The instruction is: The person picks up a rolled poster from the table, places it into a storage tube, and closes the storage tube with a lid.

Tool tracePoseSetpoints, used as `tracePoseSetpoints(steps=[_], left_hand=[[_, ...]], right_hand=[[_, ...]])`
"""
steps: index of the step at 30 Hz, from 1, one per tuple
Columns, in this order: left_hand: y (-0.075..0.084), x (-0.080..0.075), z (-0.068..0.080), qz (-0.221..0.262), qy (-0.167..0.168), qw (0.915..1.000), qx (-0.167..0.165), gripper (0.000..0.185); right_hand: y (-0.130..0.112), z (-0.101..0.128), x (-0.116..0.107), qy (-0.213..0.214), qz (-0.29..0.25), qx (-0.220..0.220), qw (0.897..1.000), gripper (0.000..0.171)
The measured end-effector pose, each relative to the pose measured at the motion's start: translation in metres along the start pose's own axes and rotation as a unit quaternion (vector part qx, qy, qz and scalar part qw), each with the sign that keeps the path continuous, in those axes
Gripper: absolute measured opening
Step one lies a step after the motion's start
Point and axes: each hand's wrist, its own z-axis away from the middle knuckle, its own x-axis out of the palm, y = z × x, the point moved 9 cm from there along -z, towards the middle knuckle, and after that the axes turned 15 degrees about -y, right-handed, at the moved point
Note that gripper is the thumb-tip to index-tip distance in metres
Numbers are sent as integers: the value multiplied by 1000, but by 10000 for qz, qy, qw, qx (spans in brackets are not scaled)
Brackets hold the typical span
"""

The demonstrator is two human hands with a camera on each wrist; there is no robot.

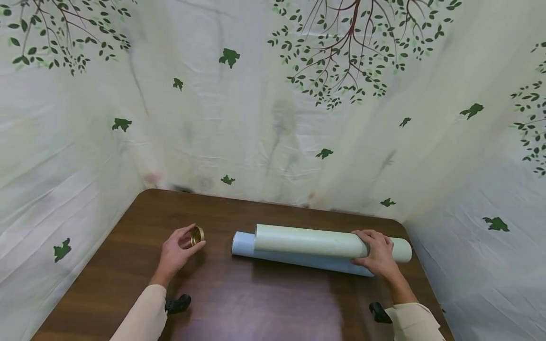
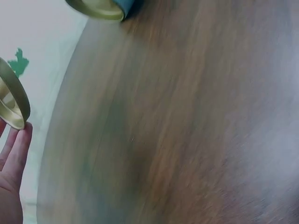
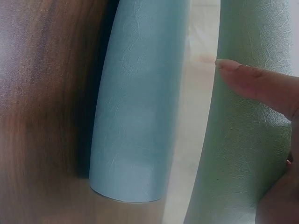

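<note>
At the left of the head view, my left hand (image 1: pixel 174 252) pinches a shallow, gold-coloured round lid (image 1: pixel 197 235) by its rim, fingers above and thumb below. This lid (image 2: pixel 18 95) also shows at the left edge of the left wrist view. My right hand (image 1: pixel 377 253) grips a long pale green tube (image 1: pixel 307 240) near its right end, thumb on the near side. A light blue tube (image 1: pixel 298 264) lies on the near side of the green one and is partly covered by it. In the right wrist view, a gap shows between the blue tube (image 3: pixel 135 102) and the green tube (image 3: pixel 252 140).
A brown wooden table (image 1: pixel 273 308) lies under the hands. White curtains (image 1: pixel 256 118) with printed leaves and branches hang behind it and at both sides. A gold-coloured rim (image 2: pixel 98 9) beside a blue surface shows at the top of the left wrist view.
</note>
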Motion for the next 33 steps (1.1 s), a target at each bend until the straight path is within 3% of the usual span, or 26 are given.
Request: tracePoseSetpoints(steps=[11,21,24,33], left_hand=[[21,18,14,900,-222,9953,269,61],[45,28,14,1267,-365,9887,709,58],[52,33,12,1515,-525,9818,1015,58],[82,53,10,1974,-1509,9505,1866,59]], right_hand=[[2,3,-1,63,3,-15,10000,71],[0,5,1,13,-66,-9,10000,71],[-2,5,-1,58,-48,-53,10000,71],[-2,3,3,-19,-28,-33,10000,71]])
